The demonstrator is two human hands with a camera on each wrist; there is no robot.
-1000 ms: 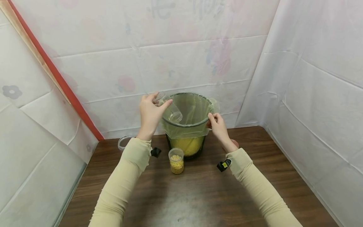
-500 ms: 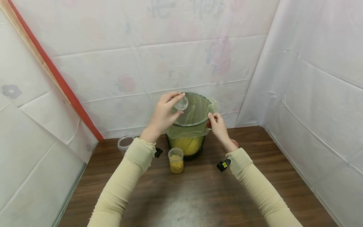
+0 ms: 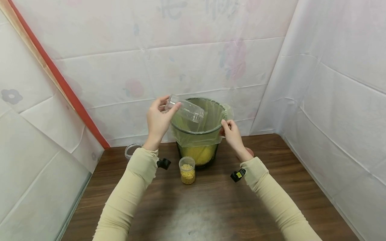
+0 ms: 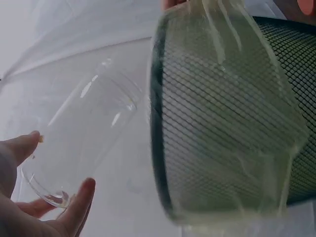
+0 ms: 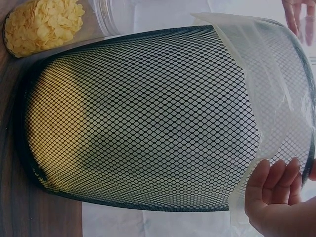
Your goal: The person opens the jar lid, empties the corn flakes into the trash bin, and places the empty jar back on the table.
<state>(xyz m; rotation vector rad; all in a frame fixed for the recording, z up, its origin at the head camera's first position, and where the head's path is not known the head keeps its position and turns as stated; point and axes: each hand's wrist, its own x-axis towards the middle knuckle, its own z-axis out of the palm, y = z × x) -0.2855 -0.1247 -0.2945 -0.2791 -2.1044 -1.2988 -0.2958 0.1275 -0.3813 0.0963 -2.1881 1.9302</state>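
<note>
My left hand [image 3: 158, 118] grips a clear plastic jar [image 3: 187, 109] near its base, holding it tilted over the bin with its mouth toward the right. The jar looks empty apart from a few crumbs near the thumb in the left wrist view. The black mesh bin [image 5: 163, 118] carries a pale green liner bag [image 3: 197, 139] folded over its rim, and something yellow shows through the mesh at the bottom. On the bin's right rim, my right hand [image 3: 233, 134] pinches the bag's edge. A second clear jar [image 3: 188, 172], partly filled with yellow flakes [image 5: 44, 24], stands before the bin.
Behind the left forearm, another clear jar [image 3: 131, 150] is partly hidden on the brown wooden table [image 3: 199, 214]. A reddish round object [image 3: 249, 152] sits behind the right wrist. White sheeting [image 3: 169, 70] closes off the back and both sides.
My left hand turned the jar mouth-up toward the viewer over the bin, then drew back left and tilted it mouth-right again. My right hand stayed on the rim.
</note>
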